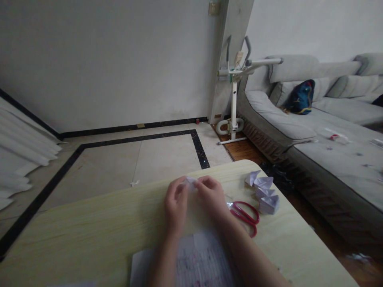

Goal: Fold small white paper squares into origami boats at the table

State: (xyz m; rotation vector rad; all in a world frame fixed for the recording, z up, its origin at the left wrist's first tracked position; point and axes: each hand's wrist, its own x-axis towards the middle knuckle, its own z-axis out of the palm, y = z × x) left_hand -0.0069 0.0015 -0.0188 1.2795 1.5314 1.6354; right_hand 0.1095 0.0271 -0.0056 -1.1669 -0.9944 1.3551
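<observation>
Near the far edge of the table, my left hand (176, 198) and my right hand (211, 195) pinch a small piece of folded white paper (190, 182) from either side. Fingers of both hands are closed on it, and they hide part of its shape. Under my right forearm, red-handled scissors (247, 217) lie on the table, their blades partly covered by the arm. Several folded paper pieces (265, 191) stand in a row to the right. Beneath my forearms lie written sheets of paper (203, 259), partly hidden.
The pale wooden table (98, 231) has a rounded far corner. Beyond it are a tiled floor (143, 159), a white exercise machine (234, 99) and a grey sofa (344, 139) with a dark blue bag (303, 97). A white curtain (24, 147) hangs at the left.
</observation>
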